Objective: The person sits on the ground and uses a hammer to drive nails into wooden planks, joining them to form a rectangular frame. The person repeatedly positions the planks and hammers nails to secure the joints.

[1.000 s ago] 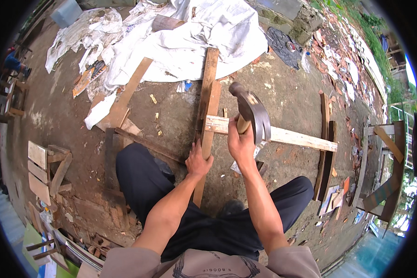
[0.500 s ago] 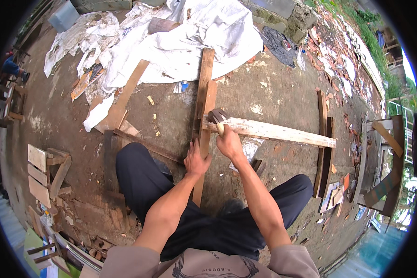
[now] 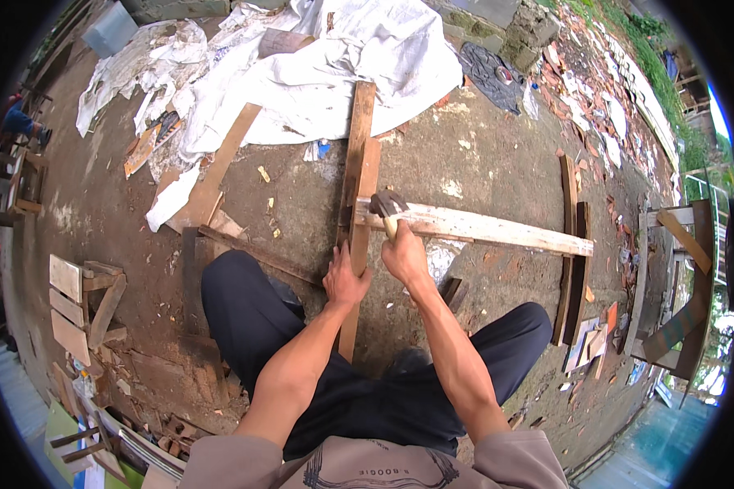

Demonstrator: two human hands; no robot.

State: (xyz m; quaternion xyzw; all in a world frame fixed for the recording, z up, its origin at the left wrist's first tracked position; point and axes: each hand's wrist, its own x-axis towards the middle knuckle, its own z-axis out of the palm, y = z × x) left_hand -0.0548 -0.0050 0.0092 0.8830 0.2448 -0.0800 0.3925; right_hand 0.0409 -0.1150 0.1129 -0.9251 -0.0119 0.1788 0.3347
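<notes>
A claw hammer with a dark head and pale handle is in my right hand, closed round the handle. Its head is over the joint where a whitish crosspiece meets a brown wooden beam. From here I cannot tell whether the head touches the wood. My left hand grips the same beam just nearer to me than the joint, fingers along its left side. A second brown plank lies against the beam's left side and reaches farther away. The crosspiece's right end rests on two dark timbers.
A white sheet covers the ground at the back, beside a black plastic bag. Loose boards lie on the left, near a small wooden frame. A wooden stand is at the right. A person's leg shows far left.
The hammer and my right hand have shifted very slightly. My left hand keeps its hold on the beam, and the view has tilted a little.
</notes>
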